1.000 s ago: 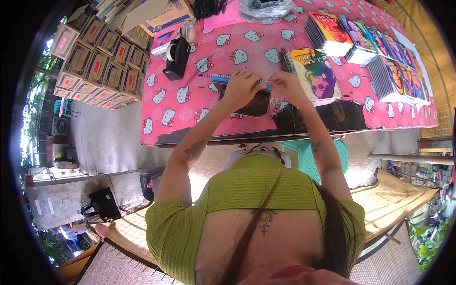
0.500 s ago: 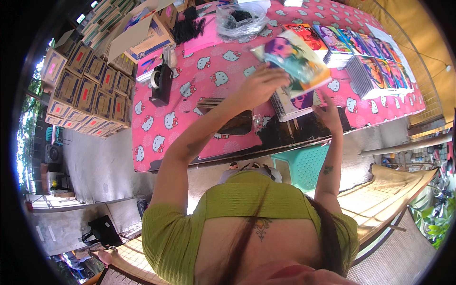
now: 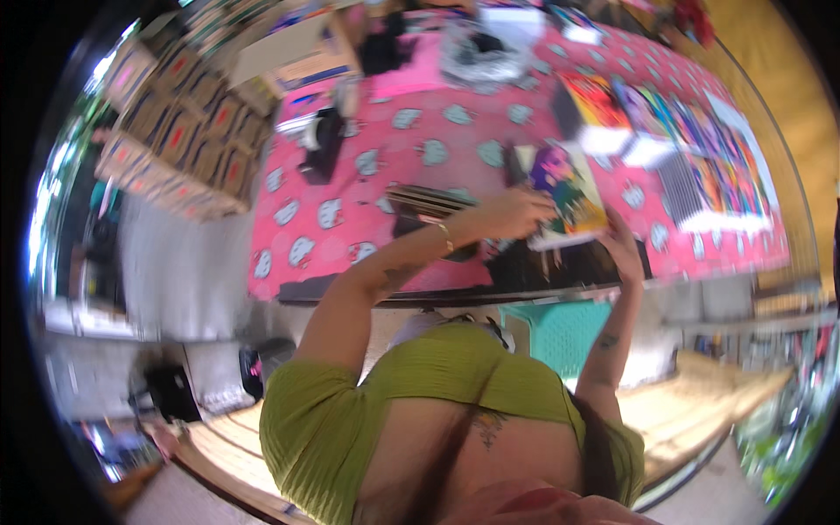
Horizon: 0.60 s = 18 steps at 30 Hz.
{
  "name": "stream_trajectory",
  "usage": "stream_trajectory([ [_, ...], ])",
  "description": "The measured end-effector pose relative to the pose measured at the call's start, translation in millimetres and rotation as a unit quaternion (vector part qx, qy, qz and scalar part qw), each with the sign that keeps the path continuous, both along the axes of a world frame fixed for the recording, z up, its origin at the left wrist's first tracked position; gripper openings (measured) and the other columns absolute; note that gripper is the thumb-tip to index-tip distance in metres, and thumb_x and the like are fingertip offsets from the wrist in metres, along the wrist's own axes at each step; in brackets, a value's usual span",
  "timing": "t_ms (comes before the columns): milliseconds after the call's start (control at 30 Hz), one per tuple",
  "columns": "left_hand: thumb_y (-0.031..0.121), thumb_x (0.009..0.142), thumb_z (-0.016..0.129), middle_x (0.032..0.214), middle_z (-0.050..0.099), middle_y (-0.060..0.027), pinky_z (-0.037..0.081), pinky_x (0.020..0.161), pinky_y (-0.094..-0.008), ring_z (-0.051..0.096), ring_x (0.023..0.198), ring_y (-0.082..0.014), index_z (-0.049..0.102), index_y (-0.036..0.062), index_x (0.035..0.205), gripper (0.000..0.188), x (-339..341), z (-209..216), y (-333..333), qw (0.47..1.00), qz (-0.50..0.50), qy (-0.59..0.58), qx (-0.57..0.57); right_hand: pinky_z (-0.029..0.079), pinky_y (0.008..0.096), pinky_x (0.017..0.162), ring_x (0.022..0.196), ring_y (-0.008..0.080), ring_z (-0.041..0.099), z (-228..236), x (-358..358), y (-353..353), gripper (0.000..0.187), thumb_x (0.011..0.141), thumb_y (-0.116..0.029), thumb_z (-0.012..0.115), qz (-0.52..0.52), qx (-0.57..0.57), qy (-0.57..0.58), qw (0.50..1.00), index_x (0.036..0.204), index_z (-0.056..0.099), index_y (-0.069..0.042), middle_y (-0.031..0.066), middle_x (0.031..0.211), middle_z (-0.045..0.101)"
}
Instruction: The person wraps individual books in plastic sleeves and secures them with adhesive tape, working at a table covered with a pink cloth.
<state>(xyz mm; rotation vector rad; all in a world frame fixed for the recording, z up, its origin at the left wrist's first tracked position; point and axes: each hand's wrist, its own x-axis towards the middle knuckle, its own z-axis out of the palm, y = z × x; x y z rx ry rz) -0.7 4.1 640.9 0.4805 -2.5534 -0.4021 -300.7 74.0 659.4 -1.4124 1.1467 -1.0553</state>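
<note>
A spiral notebook [image 3: 573,194], its cover showing a purple-haired figure in green and yellow, lies at the near side of the pink-covered table, seemingly on top of other notebooks. My left hand [image 3: 522,213] grips its left edge with bent fingers. At its lower right corner, my right hand [image 3: 621,248] presses its fingers along the edge. The notebooks underneath are mostly hidden. Just left of my left hand sits a pile of flat dark pieces [image 3: 429,201] with light edges, partly covered by my forearm.
Stacks of bright-covered notebooks [image 3: 717,188] stand on the right, with another red-orange stack [image 3: 595,109] farther back. A black tape dispenser [image 3: 324,144] is on the left. Behind are a clear plastic bag [image 3: 481,61] and an open carton [image 3: 302,57]. Cardboard boxes [image 3: 188,140] rise beyond the table's left side.
The purple-haired notebook, tilted and raised in my left hand before, has come down level onto the stack. My right hand has closed in on its right edge. The whole view has shifted and blurred.
</note>
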Motion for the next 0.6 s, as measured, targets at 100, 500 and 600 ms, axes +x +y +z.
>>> stream_trajectory([
  [100, 0.015, 0.076, 0.069, 0.138, 0.055, -0.0143, 0.036, 0.109, -0.0539, 0.048, 0.132, -0.0319, 0.055, 0.0118, 0.136, 0.062, 24.5, 30.0, 17.1, 0.995, 0.094, -0.033, -0.022, 0.031, 0.0334, 0.113, 0.137, 0.0228, 0.041, -15.0, -24.4, -19.3, 0.070, 0.101, -0.035, 0.056, -0.062, 0.024, 0.029, 0.997, 0.152, 0.028, 0.003, 0.0158, 0.148, 0.044],
  [500, 0.031, 0.085, 0.067, 0.106, 0.066, -0.0086, 0.051, 0.083, -0.0453, 0.064, 0.101, -0.0300, 0.061, 0.0144, 0.120, 0.039, 204.3, 41.8, 80.9, 0.910, 0.396, -0.120, 0.036, 0.055, 0.0397, 0.086, 0.102, 0.0240, 0.066, -46.0, -34.8, -122.4, 0.057, 0.097, -0.052, 0.057, 0.023, 0.314, -0.153, 0.937, 0.135, 0.053, -0.009, 0.0068, 0.118, 0.066],
  [600, 0.028, 0.084, 0.068, 0.100, 0.068, -0.0117, 0.053, 0.076, -0.0448, 0.066, 0.093, -0.0333, 0.062, 0.0123, 0.119, 0.039, 239.6, 93.4, 112.1, 0.854, 0.510, -0.063, 0.082, 0.057, 0.0386, 0.080, 0.093, 0.0224, 0.067, -46.4, -31.9, -125.7, 0.051, 0.095, -0.048, 0.063, 0.020, 0.344, -0.131, 0.930, 0.130, 0.056, -0.011, 0.0044, 0.109, 0.068],
])
